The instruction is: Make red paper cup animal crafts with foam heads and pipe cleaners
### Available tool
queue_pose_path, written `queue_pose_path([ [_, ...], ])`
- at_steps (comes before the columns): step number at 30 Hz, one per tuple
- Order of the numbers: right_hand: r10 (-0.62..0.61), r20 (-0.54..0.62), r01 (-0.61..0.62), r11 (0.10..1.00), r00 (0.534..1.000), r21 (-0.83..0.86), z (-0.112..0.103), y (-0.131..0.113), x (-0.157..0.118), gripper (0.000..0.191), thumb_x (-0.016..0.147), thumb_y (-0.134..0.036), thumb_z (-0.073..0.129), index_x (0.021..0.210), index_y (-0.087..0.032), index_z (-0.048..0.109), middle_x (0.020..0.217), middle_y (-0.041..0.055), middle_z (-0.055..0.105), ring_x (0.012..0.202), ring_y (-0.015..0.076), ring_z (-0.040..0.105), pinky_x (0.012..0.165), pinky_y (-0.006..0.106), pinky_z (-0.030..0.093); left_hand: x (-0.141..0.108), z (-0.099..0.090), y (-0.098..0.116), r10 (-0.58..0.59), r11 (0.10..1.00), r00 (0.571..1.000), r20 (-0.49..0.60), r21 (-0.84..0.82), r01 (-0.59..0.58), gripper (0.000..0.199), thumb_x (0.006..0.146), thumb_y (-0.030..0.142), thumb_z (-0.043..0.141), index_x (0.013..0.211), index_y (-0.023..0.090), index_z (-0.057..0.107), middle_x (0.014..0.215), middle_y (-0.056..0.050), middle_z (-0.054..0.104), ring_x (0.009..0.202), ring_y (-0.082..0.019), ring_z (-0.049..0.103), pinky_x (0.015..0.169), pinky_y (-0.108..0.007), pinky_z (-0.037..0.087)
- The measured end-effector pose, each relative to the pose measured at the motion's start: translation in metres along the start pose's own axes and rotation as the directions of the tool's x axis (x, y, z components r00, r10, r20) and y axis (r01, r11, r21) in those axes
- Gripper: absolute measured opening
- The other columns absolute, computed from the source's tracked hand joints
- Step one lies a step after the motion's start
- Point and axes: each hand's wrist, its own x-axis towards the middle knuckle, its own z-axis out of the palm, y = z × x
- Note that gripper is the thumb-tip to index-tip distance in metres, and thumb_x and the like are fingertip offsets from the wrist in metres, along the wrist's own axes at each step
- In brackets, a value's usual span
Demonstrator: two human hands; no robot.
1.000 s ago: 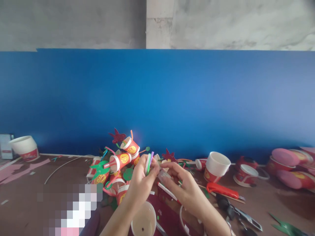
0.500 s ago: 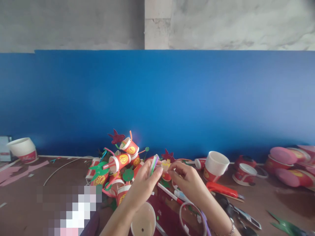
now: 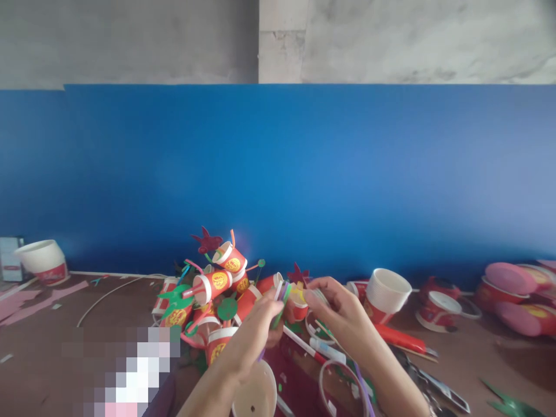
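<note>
My left hand (image 3: 260, 324) is closed around several thin straws (image 3: 283, 291), purple, green and white, near the middle of the view. To its right, my right hand (image 3: 332, 298) has its fingers bent together, with a pale thin strip between them that is hard to make out. Between and behind the hands sits a small red cup (image 3: 299, 307) with yellow paper at its rim. Left of my left hand rises a pile of red and white paper cups (image 3: 217, 281) with bent straws and green and dark red paper shapes.
Below my hands are a white cup (image 3: 255, 394) and a clear round lid (image 3: 341, 388). To the right are stacked white cups (image 3: 388, 289), a red cutter (image 3: 403, 340), scissors (image 3: 443, 389) and pink-topped cups (image 3: 512, 277). A blue panel (image 3: 278, 174) stands behind.
My right hand has risen slightly and moved away from my left, with the strip now between its fingers. The straws in my left hand have shifted a little right and lower.
</note>
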Motion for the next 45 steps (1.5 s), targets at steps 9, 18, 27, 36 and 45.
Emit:
queue_pose_path([
  [9,-0.040,-0.152,0.066,0.984,0.988,0.169,0.022,-0.005,0.000,0.040,0.072,-0.036,0.067,0.104,-0.020,0.048,0.075,0.0016,0.066,0.063,0.0154,0.058,0.051,0.024,0.042,0.000,0.022,0.004,0.003,1.000,0.994,0.108,-0.006,-0.002,0.032,0.086,0.049,0.052,0.085,0.017,0.058,0.059,0.004,0.047,0.054,-0.009,0.036,0.052,-0.022,0.024],
  [18,-0.031,-0.127,0.052,0.985,0.991,0.165,0.017,-0.008,-0.002,0.035,0.072,-0.029,0.065,0.102,-0.020,0.050,0.075,0.0001,0.068,0.059,0.0130,0.056,0.053,0.023,0.041,0.001,0.023,0.001,0.001,1.000,0.972,0.234,0.001,-0.002,0.037,0.086,0.052,0.048,0.072,0.018,0.049,0.052,0.005,0.045,0.043,-0.007,0.037,0.043,-0.020,0.027],
  [27,-0.004,-0.093,0.023,0.978,0.996,0.208,0.017,0.000,0.003,0.040,0.069,-0.029,0.065,0.104,-0.020,0.048,0.074,-0.0002,0.067,0.059,0.0131,0.054,0.054,0.024,0.040,0.002,0.026,-0.001,-0.036,0.995,0.958,0.286,-0.080,0.061,0.031,0.087,0.046,0.049,0.082,0.015,0.054,0.061,-0.001,0.059,0.042,-0.010,0.052,0.043,-0.022,0.040],
  [36,0.012,-0.111,0.012,0.977,0.994,0.214,0.017,-0.007,0.002,0.040,0.067,-0.032,0.067,0.101,-0.019,0.050,0.069,-0.0009,0.066,0.057,0.0133,0.054,0.053,0.025,0.040,0.004,0.028,-0.011,0.037,0.988,0.984,0.175,0.144,-0.063,0.039,0.084,0.057,0.048,0.079,0.019,0.046,0.053,0.006,0.045,0.039,-0.005,0.033,0.038,-0.020,0.022],
  [45,0.011,-0.091,0.016,0.958,0.996,0.286,0.018,-0.004,0.002,0.039,0.072,-0.035,0.067,0.102,-0.019,0.049,0.071,-0.0006,0.065,0.055,0.0128,0.055,0.050,0.025,0.039,0.005,0.029,-0.009,0.067,0.993,0.986,0.153,0.083,-0.080,0.034,0.085,0.048,0.052,0.100,0.018,0.055,0.060,0.005,0.042,0.051,-0.009,0.037,0.048,-0.021,0.029],
])
